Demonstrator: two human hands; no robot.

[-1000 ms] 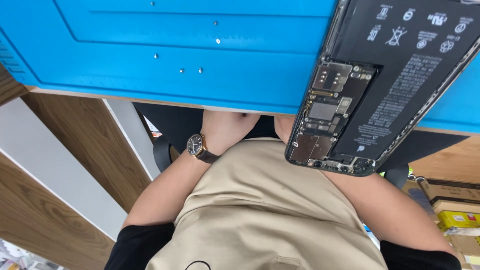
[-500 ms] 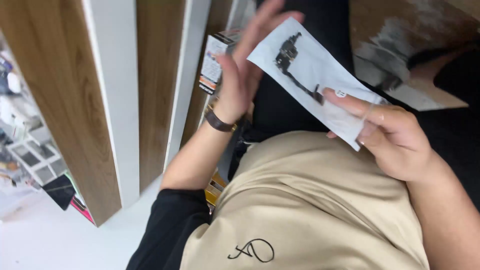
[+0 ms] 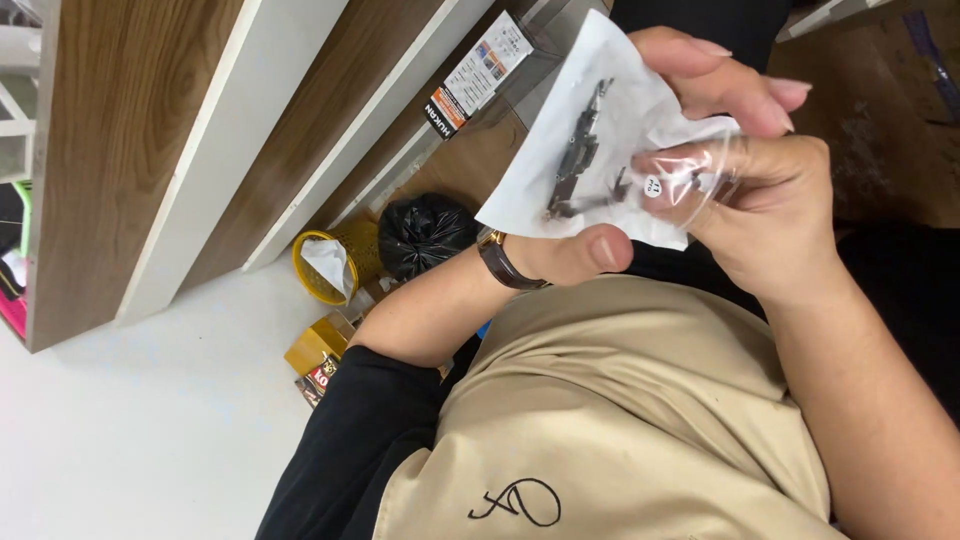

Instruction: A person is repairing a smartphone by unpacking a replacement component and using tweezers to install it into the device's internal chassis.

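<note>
Clear plastic pouch (image 3: 600, 150) of small dark parts — pinched by right hand (image 3: 770, 190), steadied by left hand (image 3: 575, 255) — raised for viewing.

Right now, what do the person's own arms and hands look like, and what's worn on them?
Both arms are bare from the elbow down, below black sleeves under a beige apron or vest with a black looped emblem. The left hand has a wristwatch on its wrist, with a dark brown strap and gold-toned case. The right hand wears no gloves or rings; its fingernails are fairly long and unpainted.
</note>
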